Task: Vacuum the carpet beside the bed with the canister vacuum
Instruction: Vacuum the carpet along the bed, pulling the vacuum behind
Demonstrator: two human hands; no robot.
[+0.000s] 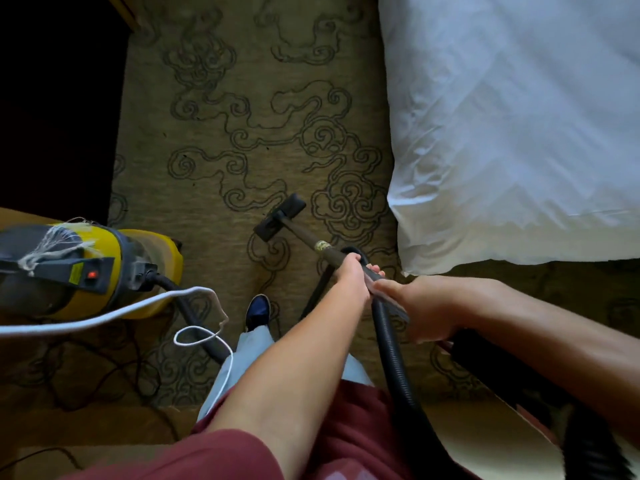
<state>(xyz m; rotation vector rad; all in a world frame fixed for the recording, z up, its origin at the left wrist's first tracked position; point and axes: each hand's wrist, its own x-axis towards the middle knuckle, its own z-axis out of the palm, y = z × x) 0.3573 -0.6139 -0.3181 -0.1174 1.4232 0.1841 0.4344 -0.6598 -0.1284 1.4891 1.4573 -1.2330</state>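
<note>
A yellow and grey canister vacuum (104, 268) stands on the patterned olive carpet (242, 133) at the left. Its black ribbed hose (391, 348) runs up to a dark wand (308, 239) that ends in a black floor nozzle (278, 216) resting on the carpet, left of the bed (519, 126). My left hand (351, 271) grips the wand higher up. My right hand (415, 306) is closed around the wand's handle end where the hose joins. Both arms reach forward from the bottom of the view.
A white cord (131, 310) loops from the left edge across the floor in front of the vacuum. My foot in a dark blue shoe (258, 311) stands on the carpet. Dark furniture (52, 98) fills the upper left. Thin black cables lie at the lower left.
</note>
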